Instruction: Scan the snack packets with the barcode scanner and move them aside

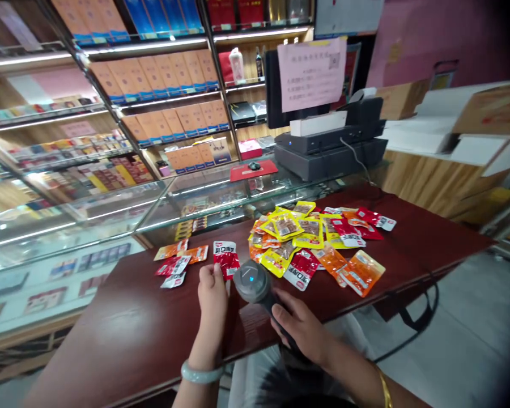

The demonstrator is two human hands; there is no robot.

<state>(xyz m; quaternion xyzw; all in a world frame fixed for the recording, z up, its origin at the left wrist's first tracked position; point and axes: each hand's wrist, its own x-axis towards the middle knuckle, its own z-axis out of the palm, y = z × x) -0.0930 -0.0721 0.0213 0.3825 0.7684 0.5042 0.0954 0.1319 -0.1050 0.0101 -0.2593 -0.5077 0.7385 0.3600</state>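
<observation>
Fingers of my left hand (pixel 212 292) are closed on the lower edge of a red and white snack packet (pixel 226 258), raised a little in front of me. Wrapped round the handle of a dark grey barcode scanner (pixel 254 283) is my right hand (pixel 300 320). The scanner's head, with a small blue light, is close beside the packet. A heap of yellow snack packets (pixel 311 229), mixed with orange and red ones, lies beyond the scanner to the right. To the left of my left hand is a small group of red and orange packets (pixel 174 265).
The dark red-brown table (pixel 123 323) adjoins a glass display counter (pixel 153 212). A cash register (pixel 329 147) with a monitor stands behind the heap. Shelves of boxes (pixel 153 73) line the back, and cartons (pixel 488 113) are stacked at right. A black cable (pixel 412 328) hangs by the table's edge.
</observation>
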